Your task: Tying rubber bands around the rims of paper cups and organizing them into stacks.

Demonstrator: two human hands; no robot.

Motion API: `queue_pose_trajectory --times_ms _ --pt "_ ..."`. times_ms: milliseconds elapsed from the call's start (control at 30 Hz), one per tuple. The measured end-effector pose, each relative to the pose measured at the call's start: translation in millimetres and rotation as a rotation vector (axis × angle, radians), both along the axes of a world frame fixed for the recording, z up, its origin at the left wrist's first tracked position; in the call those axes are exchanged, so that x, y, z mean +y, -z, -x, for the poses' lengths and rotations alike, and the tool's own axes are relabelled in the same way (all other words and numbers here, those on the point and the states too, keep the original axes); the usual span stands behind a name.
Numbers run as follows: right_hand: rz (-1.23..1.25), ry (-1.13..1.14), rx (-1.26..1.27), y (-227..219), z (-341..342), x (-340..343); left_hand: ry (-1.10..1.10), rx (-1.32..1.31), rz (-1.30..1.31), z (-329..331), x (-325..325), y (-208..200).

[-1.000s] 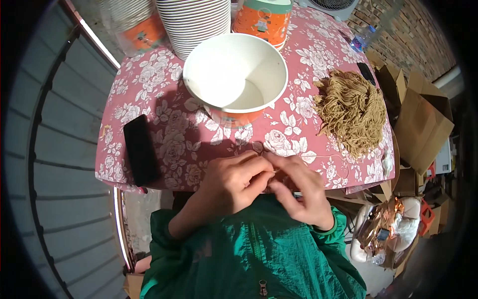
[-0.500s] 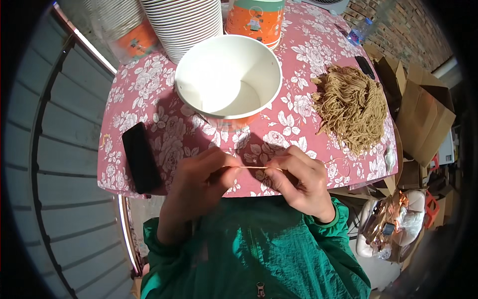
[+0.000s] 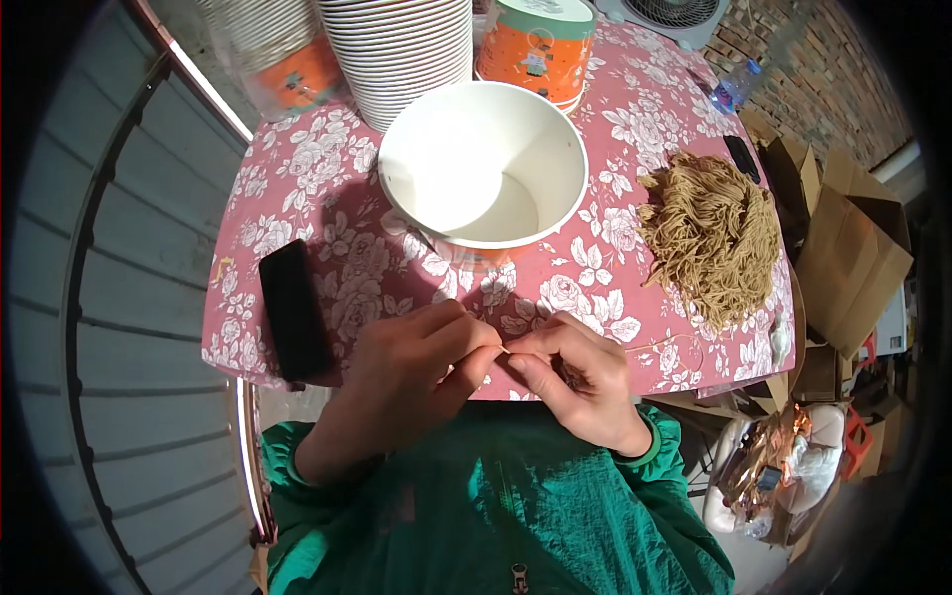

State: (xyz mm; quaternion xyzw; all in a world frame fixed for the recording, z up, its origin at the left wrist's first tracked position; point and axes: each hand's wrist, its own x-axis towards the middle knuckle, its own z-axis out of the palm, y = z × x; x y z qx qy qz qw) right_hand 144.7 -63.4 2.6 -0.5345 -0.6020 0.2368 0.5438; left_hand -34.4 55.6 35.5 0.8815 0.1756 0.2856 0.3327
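Note:
Close to the table's front edge, my left hand [image 3: 421,372] and my right hand [image 3: 585,382] almost meet at the fingertips. Both are closed in a pinch on a thin tan cord [image 3: 504,349]; only a tiny bit shows between them. Its loose tail curls over the tablecloth past my right hand. A large white-lined paper bucket [image 3: 560,164] stands upright and open just beyond my hands, with nothing visible inside. Off to the right lies a heaped bundle of tan cords [image 3: 714,238].
A black phone [image 3: 295,312] lies at the left. Behind the bucket rise a tall stack of paper buckets [image 3: 402,59] and an orange-and-green bucket [image 3: 535,59]. A bottle [image 3: 736,87], a small black object [image 3: 741,159] and a fan [image 3: 674,12] sit farther back. Cardboard boxes [image 3: 853,263] crowd the right side.
My hands have come together, so the stretch of cord that was taut between them has shrunk to a tiny bit. The whole view has shifted slightly.

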Motion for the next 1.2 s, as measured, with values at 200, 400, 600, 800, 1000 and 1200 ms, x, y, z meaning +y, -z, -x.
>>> queue_pose_trajectory --times_ms 200,400,600,800,1000,1200 --pt "0.096 0.119 0.038 0 -3 -3 -0.187 -0.011 -0.516 11 35 -16" --pt "0.079 0.212 0.309 5 -10 -13 -0.151 0.048 -0.692 10 114 -24" --pt "0.076 0.273 0.375 11 -19 -19 0.006 0.077 -0.766 -20 100 -19" --pt "0.05 0.251 0.433 10 -22 -16 0.042 0.031 -0.545 -49 58 -30" --pt "0.069 0.299 0.405 12 -19 -15 0.058 -0.003 -0.502 -26 92 -24" --pt "0.05 0.321 0.407 14 -4 7 -0.061 0.005 -0.643 -31 67 -24"
